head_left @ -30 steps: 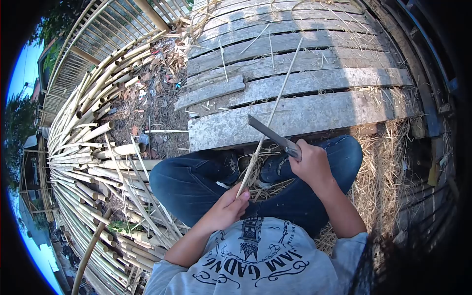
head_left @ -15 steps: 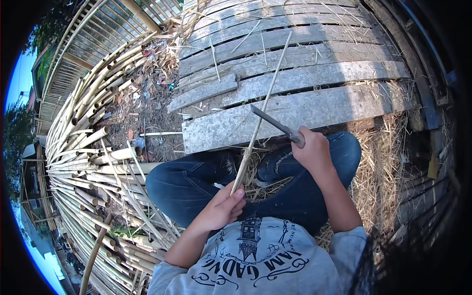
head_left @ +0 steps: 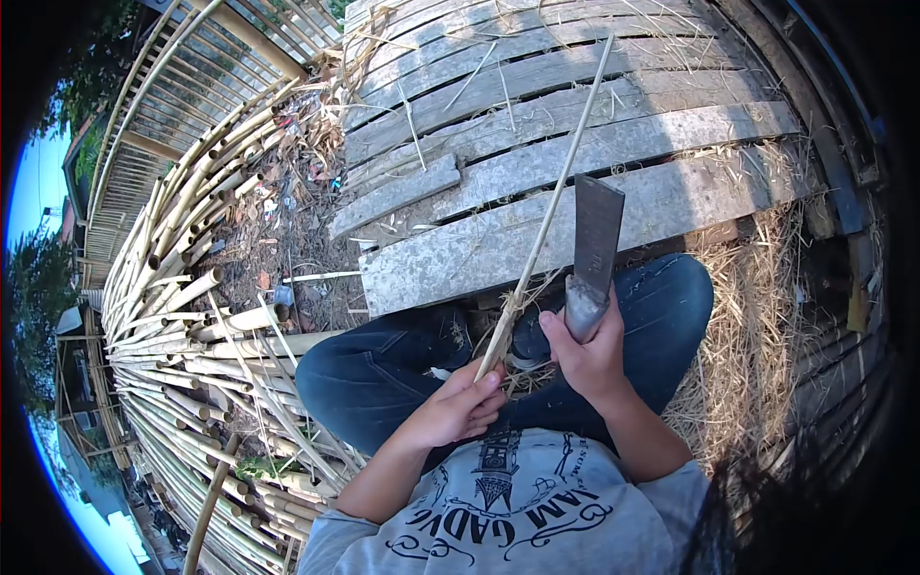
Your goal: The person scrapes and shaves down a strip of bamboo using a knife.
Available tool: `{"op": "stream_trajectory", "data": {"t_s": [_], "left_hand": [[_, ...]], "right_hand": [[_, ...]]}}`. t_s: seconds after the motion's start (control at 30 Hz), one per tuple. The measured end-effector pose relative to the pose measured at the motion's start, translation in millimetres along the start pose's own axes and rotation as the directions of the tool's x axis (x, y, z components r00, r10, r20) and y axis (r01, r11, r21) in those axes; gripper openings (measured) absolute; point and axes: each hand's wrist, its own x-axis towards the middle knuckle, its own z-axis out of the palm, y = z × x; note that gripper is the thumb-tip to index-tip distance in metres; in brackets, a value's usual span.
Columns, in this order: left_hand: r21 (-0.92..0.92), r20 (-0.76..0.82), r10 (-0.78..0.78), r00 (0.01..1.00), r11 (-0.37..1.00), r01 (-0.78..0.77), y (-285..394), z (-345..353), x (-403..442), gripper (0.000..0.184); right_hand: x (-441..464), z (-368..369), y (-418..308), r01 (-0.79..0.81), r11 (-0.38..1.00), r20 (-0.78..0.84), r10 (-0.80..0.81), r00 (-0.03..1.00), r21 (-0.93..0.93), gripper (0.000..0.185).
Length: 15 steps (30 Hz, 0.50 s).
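**Strip in left hand, blade in right: items as they lie, left to right**

Item: slatted fence point(head_left: 251, 38), at the upper left.
Item: bamboo poles point(head_left: 206, 283), many, stacked with cut ends toward me.
Item: short loose board point(head_left: 398, 198), laid aslant at the near left corner of the platform.
Item: my left hand point(head_left: 462, 407), fingers closed round the near end of the strip, thumb laid along it, above my crossed legs in blue jeans point(head_left: 359, 379).
Item: pale strip point(head_left: 553, 201), long and thin, running from my left fist away and to the right, over the platform; frayed shavings point(head_left: 514, 305) cling to it a little beyond the fist.
Item: plank platform point(head_left: 460, 264), weathered, gaps between boards, thin slivers scattered on top.
Item: broad dark blade point(head_left: 596, 230), square-ended, raised, flat face shown, just beside the strip with a gap showing between.
Item: my right hand point(head_left: 589, 355), wrapped firmly round the blade's grey handle point(head_left: 585, 305).
Item: straw-like shavings point(head_left: 743, 355), heaped beyond my right knee.
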Motion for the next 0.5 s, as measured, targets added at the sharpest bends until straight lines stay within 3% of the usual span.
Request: {"op": "stream_trajectory", "data": {"t_s": [0.07, 0.13, 0.2, 0.23, 0.27, 0.33, 0.4, 0.5], "left_hand": [[0.059, -0.079, -0.003, 0.997, 0.998, 0.008, -3, -2, 0, 0.027], [0.132, -0.111, 0.015, 0.994, 0.991, 0.000, -3, 4, 1, 0.025], [0.210, -0.138, 0.034, 0.990, 0.978, -0.004, -6, 6, 3, 0.024], [0.273, -0.155, 0.068, 0.986, 0.962, -0.024, -9, 4, 4, 0.020], [0.335, -0.169, 0.102, 0.980, 0.941, -0.041, -12, 2, 4, 0.016], [0.376, -0.158, 0.106, 0.982, 0.926, -0.040, -16, -2, 4, 0.017], [0.417, -0.141, 0.110, 0.984, 0.908, -0.042, -19, -4, 5, 0.018], [0.388, -0.161, 0.078, 0.984, 0.922, -0.010, -23, -3, 5, 0.019]], "right_hand": [[5, -7, -11, -0.306, 0.950, 0.157, 0.294, 0.943, 0.055, 0.050], [4, -2, -14, -0.330, 0.938, 0.124, 0.316, 0.940, 0.105, 0.041], [4, -2, -8, -0.462, 0.839, 0.191, 0.423, 0.886, 0.286, 0.039], [4, -1, -7, -0.501, 0.776, 0.176, 0.471, 0.865, 0.383, 0.025], [4, 0, -5, -0.503, 0.774, 0.177, 0.473, 0.863, 0.384, 0.025], [7, 0, -1, -0.469, 0.663, 0.101, 0.514, 0.852, 0.584, 0.012], [10, -1, 0, -0.463, 0.647, 0.068, 0.538, 0.840, 0.606, 0.010], [6, -5, 15, -0.318, 0.822, -0.035, 0.378, 0.925, 0.473, 0.011]]}}
